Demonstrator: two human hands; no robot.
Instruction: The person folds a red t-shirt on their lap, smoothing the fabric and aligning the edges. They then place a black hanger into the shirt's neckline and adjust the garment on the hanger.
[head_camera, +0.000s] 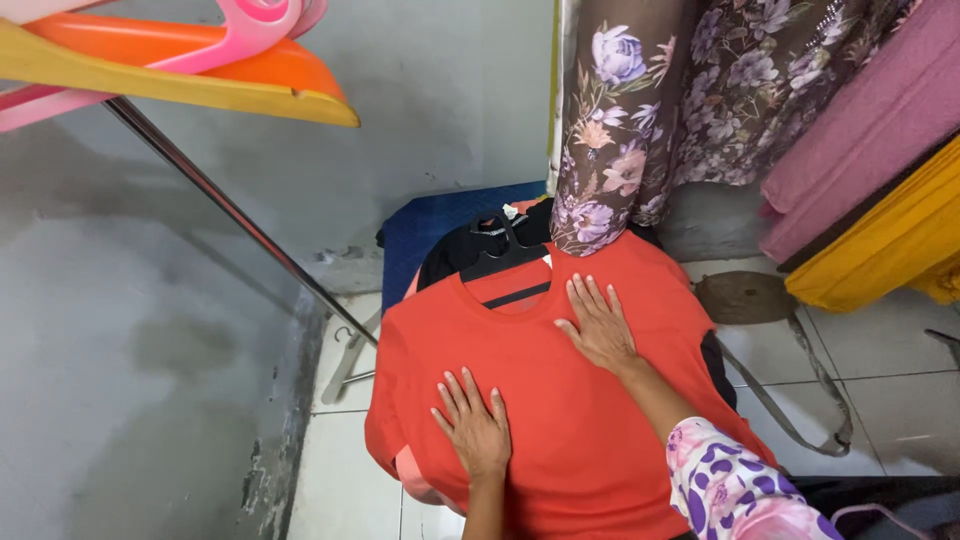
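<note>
Fingers of both hands flat on red T-shirt

The right hand is bare, and behind its forearm sits a white sleeve patterned with pink and purple blotches. The left hand and forearm are bare.

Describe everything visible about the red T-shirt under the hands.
The red T-shirt is plain, soft-looking knit with a round neck and short sleeves. It lies spread flat, front up, on a black hanger whose bar shows through the neck. The left hand and right hand press flat on it, fingers spread. Dark clothes lie beneath.
</note>
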